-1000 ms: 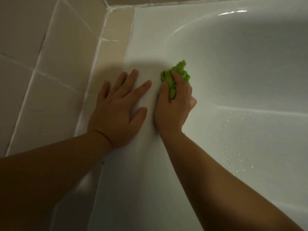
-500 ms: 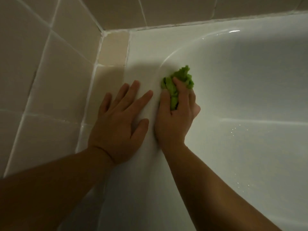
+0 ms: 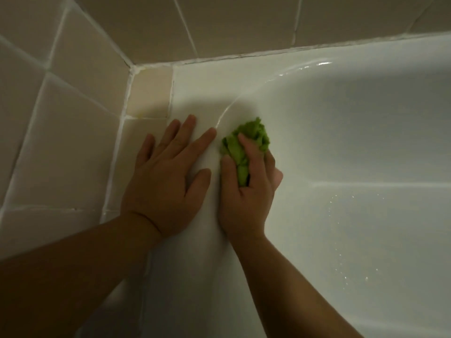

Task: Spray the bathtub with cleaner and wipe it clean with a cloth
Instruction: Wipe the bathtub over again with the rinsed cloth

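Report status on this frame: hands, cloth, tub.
Left hand flat on bathtub rim. Right hand grips green cloth, pressed to the tub's inner corner. Nothing in the way; droplets on the tub wall.

Home bathroom, white bathtub (image 3: 341,142), beige tiled walls (image 3: 61,142), white grout

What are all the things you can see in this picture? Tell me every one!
bathtub: one, white, fills the right side, its corner at the top middle
cloth: one, green, bunched up on the bathtub's curved rim
water drops: many, shiny, scattered inside the bathtub at the lower right
wall tiles: several, beige with white grout, on the left and along the top
left hand: one, flat on the bathtub's rim, fingers spread
right hand: one, grips the cloth beside the left hand
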